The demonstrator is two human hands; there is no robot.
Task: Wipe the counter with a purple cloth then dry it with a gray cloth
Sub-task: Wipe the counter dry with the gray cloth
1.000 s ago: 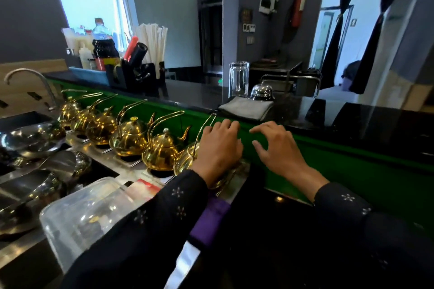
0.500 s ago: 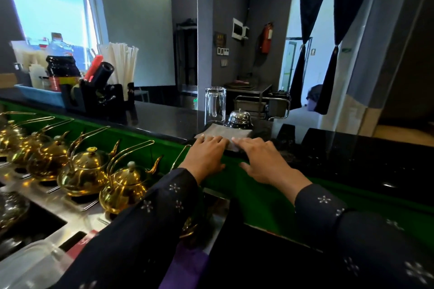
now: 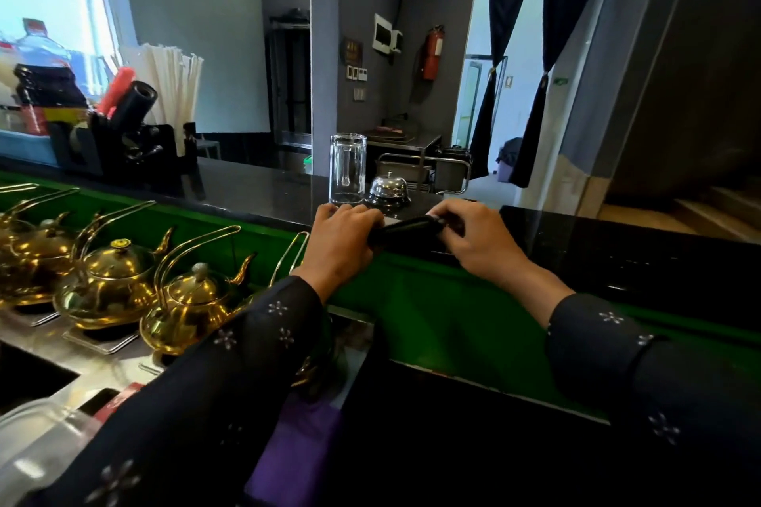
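The gray cloth (image 3: 405,233) looks dark and bunched into a roll at the near edge of the black counter (image 3: 255,189). My left hand (image 3: 341,239) grips its left end and my right hand (image 3: 473,239) grips its right end, fingers curled over it. The purple cloth (image 3: 296,449) lies low down in front of me, partly hidden under my left sleeve.
An upturned glass mug (image 3: 347,169) and a chrome bell (image 3: 388,187) stand on the counter just behind my hands. A black holder with straws (image 3: 136,136) sits at the left. Gold teapots (image 3: 115,280) line the lower steel shelf below the green ledge (image 3: 432,309).
My hands rose from the teapot shelf to the counter, pressed on the flat gray cloth, and now have gathered it into a roll at the counter's edge.
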